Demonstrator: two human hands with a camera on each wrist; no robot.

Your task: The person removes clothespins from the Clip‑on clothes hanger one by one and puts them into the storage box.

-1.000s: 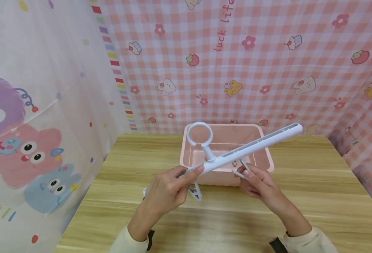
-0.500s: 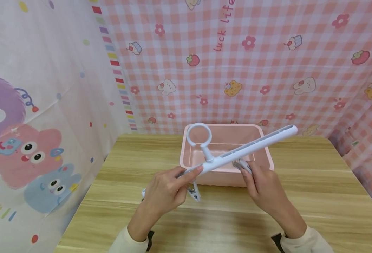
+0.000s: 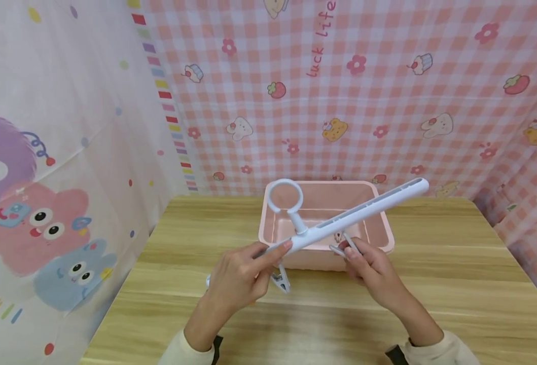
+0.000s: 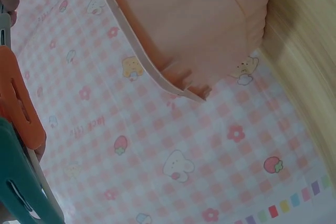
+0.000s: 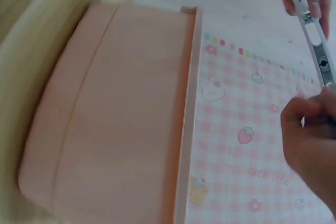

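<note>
A pale, straight clip hanger [image 3: 359, 215] with an open ring hook [image 3: 285, 195] slants up to the right in the head view. My left hand [image 3: 241, 274] grips its lower left end, thumb along the top. Below the bar, beside that hand, hangs a white clip [image 3: 281, 281]. My right hand [image 3: 375, 274] pinches a pale clip [image 3: 351, 242] close under the bar's middle, its two prongs spread. An orange clip [image 4: 21, 98] and a green clip [image 4: 21, 177] show at the left wrist view's edge. The right wrist view catches the bar's underside [image 5: 315, 38].
Behind the hands a pink plastic basin [image 3: 325, 259] stands on the wooden table [image 3: 441, 263], near its back edge. A pink checked cloth [image 3: 378, 101] hangs behind, and a white cartoon-printed cloth [image 3: 127, 76] hangs at the left.
My right hand turned over with the clip, back of the hand up half a second ago, and has turned back, prongs showing again. The hanger shifted slightly left; my left hand kept its grip.
</note>
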